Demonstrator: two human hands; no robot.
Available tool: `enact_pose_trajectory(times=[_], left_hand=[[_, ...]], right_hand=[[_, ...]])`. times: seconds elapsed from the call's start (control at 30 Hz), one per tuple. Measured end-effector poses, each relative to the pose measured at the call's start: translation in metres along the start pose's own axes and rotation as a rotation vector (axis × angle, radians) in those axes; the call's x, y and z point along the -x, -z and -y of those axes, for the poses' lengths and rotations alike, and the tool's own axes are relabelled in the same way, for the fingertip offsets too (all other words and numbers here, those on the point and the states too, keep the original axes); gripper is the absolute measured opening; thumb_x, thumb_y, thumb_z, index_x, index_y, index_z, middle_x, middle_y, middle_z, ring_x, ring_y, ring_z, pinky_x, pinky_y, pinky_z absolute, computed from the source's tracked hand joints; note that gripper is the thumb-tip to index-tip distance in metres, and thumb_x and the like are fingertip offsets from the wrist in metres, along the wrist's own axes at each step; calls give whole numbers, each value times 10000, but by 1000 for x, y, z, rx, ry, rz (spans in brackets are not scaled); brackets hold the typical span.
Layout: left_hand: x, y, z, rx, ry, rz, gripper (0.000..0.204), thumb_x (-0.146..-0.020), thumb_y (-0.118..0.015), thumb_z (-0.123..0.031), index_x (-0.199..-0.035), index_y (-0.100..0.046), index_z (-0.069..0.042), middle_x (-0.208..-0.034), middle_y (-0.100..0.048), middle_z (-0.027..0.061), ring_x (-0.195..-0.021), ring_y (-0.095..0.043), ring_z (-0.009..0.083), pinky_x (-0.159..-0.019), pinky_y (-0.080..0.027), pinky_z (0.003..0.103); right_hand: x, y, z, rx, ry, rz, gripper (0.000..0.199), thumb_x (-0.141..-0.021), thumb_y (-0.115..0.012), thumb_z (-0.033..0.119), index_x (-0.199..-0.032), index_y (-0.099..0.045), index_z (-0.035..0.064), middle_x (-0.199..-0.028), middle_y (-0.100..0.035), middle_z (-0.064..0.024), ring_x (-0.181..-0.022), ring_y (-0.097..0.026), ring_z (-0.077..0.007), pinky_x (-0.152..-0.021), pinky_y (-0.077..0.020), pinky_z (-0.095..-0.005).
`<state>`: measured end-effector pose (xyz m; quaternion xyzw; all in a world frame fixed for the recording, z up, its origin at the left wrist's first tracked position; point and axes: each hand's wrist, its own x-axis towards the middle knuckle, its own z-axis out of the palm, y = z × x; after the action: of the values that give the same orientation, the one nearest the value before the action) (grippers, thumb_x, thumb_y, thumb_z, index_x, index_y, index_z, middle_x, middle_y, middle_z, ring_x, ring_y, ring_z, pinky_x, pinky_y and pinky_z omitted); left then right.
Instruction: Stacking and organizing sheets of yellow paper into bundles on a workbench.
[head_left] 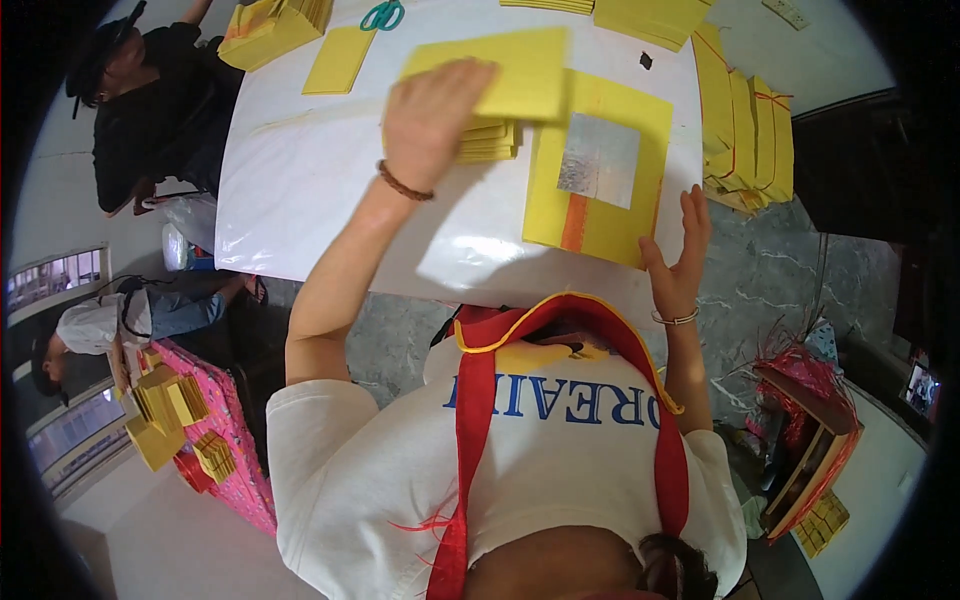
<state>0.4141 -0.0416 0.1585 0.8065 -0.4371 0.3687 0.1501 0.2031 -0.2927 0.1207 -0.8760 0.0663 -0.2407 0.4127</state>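
My left hand (432,118) grips a yellow paper piece (530,75), lifted above the white table and slightly smeared by motion. Whether it is one sheet or a thin bundle I cannot tell. Partly hidden beneath it is a stack of yellow paper (488,140). To the right lies a larger yellow paper sheet or pile (645,120), bearing a silver foil square (612,160) and an orange stripe. My right hand (682,255) is open at that pile's near right corner, fingers spread and thumb by its edge.
The white-covered table (300,200) also carries teal scissors (382,15), a flat yellow pile (340,60) and a yellow bundle (272,32). Tied yellow bundles (745,130) stand off its right edge. A person in black (165,110) is at the left; another person (105,325) works behind a pink table (235,430).
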Motion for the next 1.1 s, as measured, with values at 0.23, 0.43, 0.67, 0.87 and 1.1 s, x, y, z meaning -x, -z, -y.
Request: enact_pose_trajectory(times=[0.23,0.43,0.67,0.87,1.1], left_hand=[[77,-33,33,-15,183,532,481,-749,-525,-11,-1217,-535,-122,-1158,-595,60,-1059,-553,224,-806,-450,373],[89,-37,41,146,209,635,482,-774,-588,-148,-1246,-506,-105,-1242,-526,104,-1123,-507,288,-902,-421,409],[118,-54,72,504,1090,278,780,-757,-686,-385,-1320,-366,49,-1247,-491,261,-1114,-512,330,-939,-414,380],[117,-77,69,988,1579,305,618,-751,-733,-366,-1099,-490,83,-969,-616,154,-792,-626,196,-663,-509,301],[103,-62,81,1567,1734,456,439,-770,-720,-315,-1047,-586,-2,-963,-639,87,-829,-635,194,-676,-506,291]], right_hand=[[-48,-58,60,-436,-97,244,508,-818,-618,180,-1289,-467,61,-1335,-426,-151,-1260,-380,-271,-1015,-329,-385],[-117,-181,67,-586,-527,324,684,-797,-613,324,-1345,-371,-8,-1354,-386,-193,-1284,-345,-299,-1057,-278,-362],[-123,-244,23,-51,-637,338,744,-731,-678,246,-1389,-331,241,-1451,-156,-202,-1313,-260,-336,-1041,-322,-395],[-117,-245,2,-299,-687,286,758,-704,-695,99,-1368,-361,248,-1323,-348,-219,-1137,-456,-309,-930,-426,-398],[-114,-231,23,-631,-813,183,720,-742,-649,-59,-1367,-381,177,-1197,-520,-91,-953,-569,-170,-828,-464,-289]])
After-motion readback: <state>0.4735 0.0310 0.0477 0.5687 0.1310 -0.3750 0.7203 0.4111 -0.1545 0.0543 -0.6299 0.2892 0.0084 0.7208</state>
